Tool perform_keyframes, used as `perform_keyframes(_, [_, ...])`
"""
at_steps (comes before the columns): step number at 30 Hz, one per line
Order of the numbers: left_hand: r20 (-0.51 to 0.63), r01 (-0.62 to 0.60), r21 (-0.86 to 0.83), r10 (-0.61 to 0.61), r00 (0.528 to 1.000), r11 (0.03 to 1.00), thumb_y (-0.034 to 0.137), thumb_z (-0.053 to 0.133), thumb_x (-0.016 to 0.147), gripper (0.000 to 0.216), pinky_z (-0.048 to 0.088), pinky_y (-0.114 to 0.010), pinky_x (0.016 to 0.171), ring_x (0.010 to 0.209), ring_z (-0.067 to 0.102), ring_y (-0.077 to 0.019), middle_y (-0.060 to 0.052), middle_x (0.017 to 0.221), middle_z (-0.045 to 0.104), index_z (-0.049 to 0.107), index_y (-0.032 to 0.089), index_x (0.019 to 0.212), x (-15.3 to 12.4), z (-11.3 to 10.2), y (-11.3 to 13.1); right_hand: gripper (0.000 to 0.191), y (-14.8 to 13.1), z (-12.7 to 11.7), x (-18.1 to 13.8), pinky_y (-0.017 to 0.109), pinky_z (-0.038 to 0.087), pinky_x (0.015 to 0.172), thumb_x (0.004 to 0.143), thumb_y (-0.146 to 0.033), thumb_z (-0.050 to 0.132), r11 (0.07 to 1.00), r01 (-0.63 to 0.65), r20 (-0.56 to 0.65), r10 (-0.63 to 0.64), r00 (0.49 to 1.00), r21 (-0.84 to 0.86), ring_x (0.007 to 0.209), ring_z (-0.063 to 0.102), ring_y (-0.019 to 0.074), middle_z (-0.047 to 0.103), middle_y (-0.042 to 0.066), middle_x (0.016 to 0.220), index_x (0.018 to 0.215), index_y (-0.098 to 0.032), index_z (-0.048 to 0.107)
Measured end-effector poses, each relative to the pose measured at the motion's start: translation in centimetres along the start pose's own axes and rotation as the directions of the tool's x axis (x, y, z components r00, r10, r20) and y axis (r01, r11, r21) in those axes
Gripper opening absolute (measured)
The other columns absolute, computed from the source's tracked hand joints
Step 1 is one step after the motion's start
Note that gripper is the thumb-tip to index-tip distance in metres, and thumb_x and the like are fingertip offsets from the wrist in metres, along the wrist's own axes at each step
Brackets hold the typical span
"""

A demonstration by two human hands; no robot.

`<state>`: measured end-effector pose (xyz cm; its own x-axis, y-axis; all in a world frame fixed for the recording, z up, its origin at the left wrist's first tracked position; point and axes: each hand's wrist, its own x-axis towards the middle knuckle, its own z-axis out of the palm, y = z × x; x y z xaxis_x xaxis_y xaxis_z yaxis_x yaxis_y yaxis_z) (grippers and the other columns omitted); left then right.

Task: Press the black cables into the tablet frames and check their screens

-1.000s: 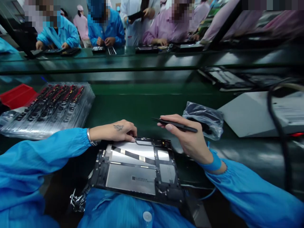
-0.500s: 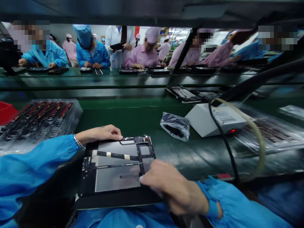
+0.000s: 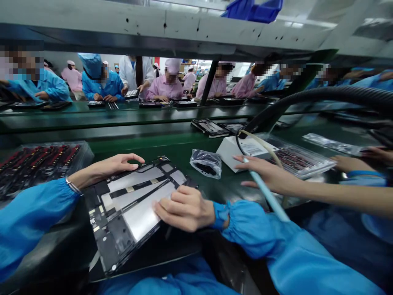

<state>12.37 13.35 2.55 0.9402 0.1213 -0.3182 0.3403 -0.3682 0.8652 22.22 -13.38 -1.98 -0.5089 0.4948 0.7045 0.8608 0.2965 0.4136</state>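
An opened tablet, its back off and its silver plates and black flex strips showing, lies turned at an angle on the dark bench edge in front of me. My left hand rests on its far left corner with the fingers stretched out. My right hand is curled over the tablet's right edge, fingers folded on the silver plate. Whether the black tool is still in that hand is hidden.
A small plastic bag of black parts and a white box lie beyond the tablet. Clear trays of parts sit at left and right. A co-worker's hand with a pale blue tube reaches in from the right. A black hose arches above.
My right hand came down from the air, where it held a black tool, onto the tablet's right edge. The tablet has turned askew. A co-worker's arm has come in from the right.
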Motion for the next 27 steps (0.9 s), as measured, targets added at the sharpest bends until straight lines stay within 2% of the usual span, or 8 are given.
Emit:
perform_keyframes(2, [-0.083, -0.076, 0.017, 0.077, 0.994, 0.997, 0.052, 0.079, 0.069, 0.053, 0.038, -0.019, 0.054, 0.06, 0.05, -0.0095, 0.003, 0.076, 0.061, 0.066, 0.02, 0.11, -0.1, 0.3, 0.0, 0.01, 1.4, 0.0, 0.1, 0.029, 0.037, 0.048, 0.095, -0.015, 0.059, 0.997, -0.04, -0.16, 0.051, 0.986, 0.072, 0.057, 0.054, 0.0103, 0.07, 0.0, 0.078, 0.101, -0.018, 0.067])
perform_keyframes(5, [-0.268, -0.235, -0.216, 0.174, 0.947, 0.948, 0.047, 0.079, 0.068, 0.038, 0.048, -0.022, 0.06, 0.064, 0.058, -0.0128, 0.0, 0.076, 0.064, 0.064, 0.016, 0.084, -1.1, 1.9, -0.3, 0.012, 2.4, 0.0, 0.4, 0.029, 0.047, 0.058, 0.093, -0.015, 0.061, 0.939, -0.222, -0.327, 0.303, 0.895, 0.261, 0.068, 0.062, 0.0137, 0.069, 0.003, 0.082, 0.104, -0.019, 0.067])
perform_keyframes(7, [-0.364, -0.328, -0.368, 0.19, 0.912, 0.87, 0.053, 0.069, 0.079, 0.039, 0.055, -0.027, 0.067, 0.07, 0.065, -0.016, -0.004, 0.081, 0.069, 0.061, 0.016, 0.088, -2.5, 3.3, -0.3, 0.011, 2.4, 0.0, 0.6, 0.028, 0.05, 0.063, 0.09, -0.012, 0.065, 0.853, -0.371, -0.356, 0.498, 0.791, 0.367, 0.071, 0.062, 0.0139, 0.066, 0.002, 0.081, 0.095, -0.021, 0.067])
perform_keyframes(9, [-0.414, -0.392, -0.387, 0.222, 0.882, 0.835, 0.055, 0.062, 0.088, 0.04, 0.057, -0.028, 0.071, 0.074, 0.069, -0.0173, -0.008, 0.087, 0.072, 0.057, 0.016, 0.092, -4.2, 4.6, 0.0, 0.008, 2.3, 0.2, 0.8, 0.028, 0.049, 0.063, 0.088, -0.016, 0.069, 0.705, -0.528, -0.34, 0.699, 0.629, 0.473, 0.069, 0.059, 0.0141, 0.062, -0.001, 0.077, 0.085, -0.023, 0.067])
perform_keyframes(13, [-0.482, -0.44, -0.183, 0.31, 0.819, 0.879, 0.043, 0.074, 0.085, 0.033, 0.048, -0.017, 0.052, 0.053, 0.061, -0.0096, 0.001, 0.066, 0.067, 0.052, 0.018, 0.087, -6.7, 6.0, 1.4, 0.008, 2.1, 0.7, 1.3, 0.033, 0.053, 0.076, 0.084, -0.03, 0.073, 0.279, -0.581, -0.158, 0.955, 0.25, 0.765, 0.077, 0.062, 0.0176, 0.067, -0.002, 0.081, 0.09, -0.024, 0.072])
perform_keyframes(19, [-0.553, -0.385, -0.165, 0.238, 0.798, 0.908, 0.035, 0.065, 0.091, 0.028, 0.031, -0.013, 0.04, 0.04, 0.046, -0.003, 0.005, 0.053, 0.057, 0.054, 0.015, 0.073, -6.4, 6.9, 1.3, 0.024, 2.0, 1.0, 2.0, 0.04, 0.057, 0.091, 0.067, -0.033, 0.085, -0.305, -0.408, 0.308, 0.949, -0.059, 0.861, 0.091, 0.07, 0.0233, 0.074, -0.001, 0.085, 0.086, -0.023, 0.073])
perform_keyframes(22, [-0.519, -0.389, -0.309, 0.189, 0.834, 0.868, 0.034, 0.06, 0.095, 0.036, 0.033, -0.012, 0.043, 0.042, 0.048, -0.0014, 0.003, 0.057, 0.059, 0.053, 0.013, 0.067, -5.6, 7.1, 0.1, 0.031, 2.4, 1.2, 1.5, 0.042, 0.06, 0.089, 0.061, -0.034, 0.089, -0.467, -0.385, 0.45, 0.882, -0.139, 0.796, 0.095, 0.072, 0.0268, 0.074, 0.0, 0.084, 0.086, -0.023, 0.073])
perform_keyframes(27, [-0.435, -0.3, -0.522, 0.053, 0.899, 0.799, 0.027, 0.057, 0.098, 0.034, 0.041, -0.013, 0.052, 0.05, 0.054, -0.0018, 0.0, 0.065, 0.062, 0.057, 0.011, 0.068, -4.9, 7.7, -1.6, 0.033, 2.6, 2.0, 0.1, 0.041, 0.06, 0.092, 0.064, -0.033, 0.087, -0.559, -0.424, 0.54, 0.822, -0.177, 0.712, 0.101, 0.072, 0.0281, 0.077, 0.002, 0.092, 0.092, -0.023, 0.074])
